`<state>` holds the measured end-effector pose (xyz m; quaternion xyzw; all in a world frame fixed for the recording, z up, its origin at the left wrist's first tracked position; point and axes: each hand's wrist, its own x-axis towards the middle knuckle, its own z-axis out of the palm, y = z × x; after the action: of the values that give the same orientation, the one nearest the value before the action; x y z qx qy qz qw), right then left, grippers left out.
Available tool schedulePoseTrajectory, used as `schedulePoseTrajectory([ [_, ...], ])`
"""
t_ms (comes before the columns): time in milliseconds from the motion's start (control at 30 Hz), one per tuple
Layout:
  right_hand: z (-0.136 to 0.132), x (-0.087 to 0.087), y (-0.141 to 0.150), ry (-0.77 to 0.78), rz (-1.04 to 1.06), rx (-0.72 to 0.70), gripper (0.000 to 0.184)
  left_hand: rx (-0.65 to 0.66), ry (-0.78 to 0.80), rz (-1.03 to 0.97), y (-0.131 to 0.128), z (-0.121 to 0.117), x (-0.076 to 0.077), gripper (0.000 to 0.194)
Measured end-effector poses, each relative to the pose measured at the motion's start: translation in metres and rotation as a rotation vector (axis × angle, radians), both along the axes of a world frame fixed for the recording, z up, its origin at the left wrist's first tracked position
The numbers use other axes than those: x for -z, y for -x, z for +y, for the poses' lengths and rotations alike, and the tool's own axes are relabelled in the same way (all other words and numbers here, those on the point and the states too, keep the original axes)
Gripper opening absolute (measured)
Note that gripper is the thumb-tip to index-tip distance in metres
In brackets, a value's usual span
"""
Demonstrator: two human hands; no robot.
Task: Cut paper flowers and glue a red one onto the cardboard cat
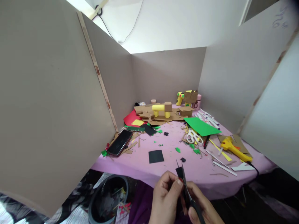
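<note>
My left hand (167,194) pinches a small strip of black paper (179,171) at the table's front edge. Black-handled scissors (186,186) are gripped in my right hand (202,202), their blades parted a little around the strip. Just beyond the blade tips lies a small black paper scrap (183,159). A larger black paper square (156,156) rests flat on the pink tablecloth to the left. Green paper scraps (177,150) are scattered past it. Part of my right hand's fingers is hidden behind the scissors and the left hand.
A yellow glue gun (235,150), white-handled scissors (194,137) and a green sheet (202,126) lie at right. At left is a phone (120,143). Yellow paper tubes with a cardboard box (168,106) stand behind. A bin (127,183) stands below; grey panels (168,74) enclose the table.
</note>
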<state>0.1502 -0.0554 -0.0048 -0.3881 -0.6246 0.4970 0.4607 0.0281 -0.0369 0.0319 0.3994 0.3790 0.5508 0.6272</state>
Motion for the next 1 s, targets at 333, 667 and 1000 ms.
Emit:
schedulePoseTrajectory([
  [333,0.0004,-0.0011,-0.0005,-0.003,-0.03,-0.006,0.06,0.006,-0.017,0.04,-0.0002,0.0018,0.0062,0.027],
  [667,-0.0003,0.0021,-0.0006,0.023,-0.029,0.003,0.058,0.013,-0.027,0.052,-0.0005,0.004,0.0085,0.027],
  [1000,0.0019,0.004,0.0006,-0.005,-0.023,0.018,0.051,0.041,-0.05,0.126,0.0036,0.0065,0.0101,0.026],
])
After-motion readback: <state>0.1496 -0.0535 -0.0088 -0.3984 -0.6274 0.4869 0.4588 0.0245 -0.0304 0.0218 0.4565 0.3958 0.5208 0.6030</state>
